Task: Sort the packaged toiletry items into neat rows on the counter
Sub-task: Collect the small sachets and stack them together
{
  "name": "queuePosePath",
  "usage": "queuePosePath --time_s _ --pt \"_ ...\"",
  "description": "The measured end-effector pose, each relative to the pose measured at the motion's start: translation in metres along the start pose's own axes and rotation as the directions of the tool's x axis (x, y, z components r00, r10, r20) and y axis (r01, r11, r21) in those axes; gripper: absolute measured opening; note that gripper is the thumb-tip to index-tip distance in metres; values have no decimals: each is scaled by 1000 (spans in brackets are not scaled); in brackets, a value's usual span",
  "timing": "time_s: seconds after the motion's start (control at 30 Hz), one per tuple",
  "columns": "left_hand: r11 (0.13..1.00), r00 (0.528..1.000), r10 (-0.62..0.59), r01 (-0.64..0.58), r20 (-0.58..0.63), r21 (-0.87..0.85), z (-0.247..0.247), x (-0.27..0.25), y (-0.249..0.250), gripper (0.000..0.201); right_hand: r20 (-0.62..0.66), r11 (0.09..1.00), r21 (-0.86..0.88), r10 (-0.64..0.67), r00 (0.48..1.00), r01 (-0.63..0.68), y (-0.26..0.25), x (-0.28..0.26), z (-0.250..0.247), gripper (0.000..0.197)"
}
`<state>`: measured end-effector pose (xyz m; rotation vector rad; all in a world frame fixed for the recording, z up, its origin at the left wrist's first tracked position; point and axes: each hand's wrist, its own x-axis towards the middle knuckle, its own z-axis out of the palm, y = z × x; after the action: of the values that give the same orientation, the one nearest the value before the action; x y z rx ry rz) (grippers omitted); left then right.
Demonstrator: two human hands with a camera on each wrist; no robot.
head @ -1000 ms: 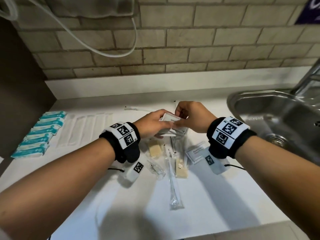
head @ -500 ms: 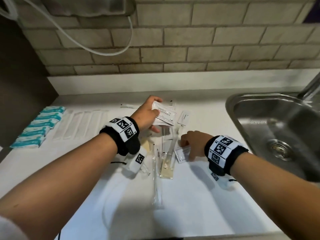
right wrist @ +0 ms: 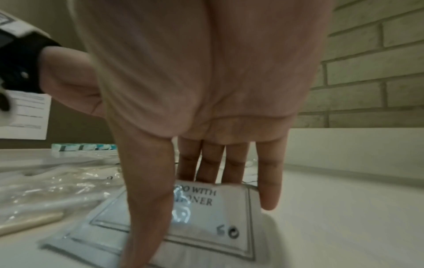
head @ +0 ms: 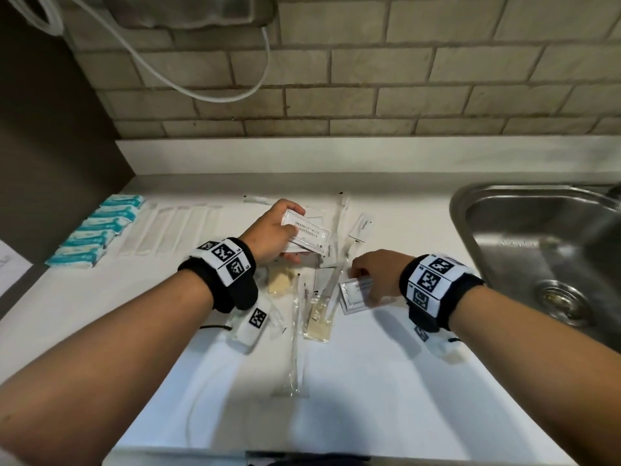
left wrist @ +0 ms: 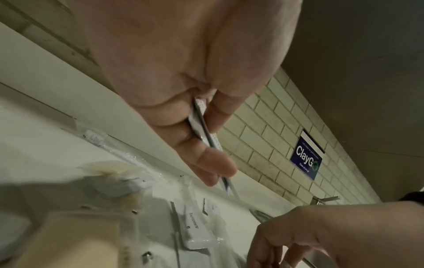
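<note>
Left hand [head: 268,235] pinches a small stack of shampoo sachets [head: 307,235] between thumb and fingers, held above the back of the counter [head: 386,381]. Right hand [head: 374,275] reaches down with fingers straight and slightly spread, thumb and fingertips on another sachet [right wrist: 201,223] lying flat on the counter, just right of the loose pile of clear packets [head: 314,307]. Teal packs [head: 97,230] sit in a row at far left, clear sleeves [head: 171,230] lined up beside them. Sink [head: 551,250] at right.
</note>
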<state>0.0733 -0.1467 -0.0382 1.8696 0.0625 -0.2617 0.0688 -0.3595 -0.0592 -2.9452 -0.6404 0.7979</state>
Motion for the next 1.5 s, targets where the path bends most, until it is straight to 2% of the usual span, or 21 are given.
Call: queuePosePath --time_s 0.2,0.33,0.4,0.5,0.6,0.67,0.77,0.87,0.9,1.0,1.1,1.17,1.23,1.3,1.37,1.43,1.5 --pt "1000 999 2 -2 40 5 10 1 0 28 74 991 -132 34 997 -24 -6 8 5 37" --pt "1000 999 -12 12 51 1 9 3 -4 29 117 999 -44 23 993 -18 -3 12 3 46" --pt "1000 999 -3 2 45 9 6 5 -4 30 56 997 69 -34 998 31 -5 10 -10 39" --pt "999 999 3 -5 49 39 1 6 0 31 -108 962 234 -115 987 137 -15 4 -44 28" --pt "1000 999 7 -6 36 -30 -4 5 6 30 -306 920 317 -130 943 230 -27 10 -75 30" --pt "996 999 24 -20 35 -92 -10 2 9 27 -372 902 343 -125 920 261 -36 16 -86 34" --pt "980 999 38 -34 15 -196 -25 -5 13 28 -419 886 365 -119 900 287 -49 31 -93 40" --pt "973 997 45 -29 65 -231 -44 -7 13 46 -457 883 354 -125 881 309 -68 46 -94 47" --pt "979 996 54 -38 72 -201 -49 -6 10 41 -461 882 349 -133 877 317 -74 50 -92 49" --pt "991 998 64 -64 -5 -120 -65 -2 -6 14 -456 877 330 -175 873 348 -94 63 -88 55" --pt "990 996 69 -76 -57 -118 -85 0 -19 13 -479 887 309 -167 862 344 -108 76 -85 65" --pt "987 990 72 -89 -124 -137 -102 -1 -23 13 -486 914 294 -110 867 281 -114 86 -83 76" --pt "984 975 51 -85 -215 -153 -120 -1 -25 15 -441 952 243 -63 895 187 -118 94 -77 80" --pt "983 961 47 -93 -272 -159 -138 1 -28 23 -334 976 164 -81 939 142 -126 101 -66 80" --pt "982 956 71 -116 -284 -146 -150 3 -31 28 -200 976 80 -184 962 204 -141 101 -53 82" --pt "987 962 79 -112 -262 -116 -155 4 -33 32 -67 959 -32 -284 957 282 -155 101 -41 84" --pt "989 970 82 -106 -227 -98 -156 7 -37 37 23 946 -135 -294 955 295 -163 104 -31 81"
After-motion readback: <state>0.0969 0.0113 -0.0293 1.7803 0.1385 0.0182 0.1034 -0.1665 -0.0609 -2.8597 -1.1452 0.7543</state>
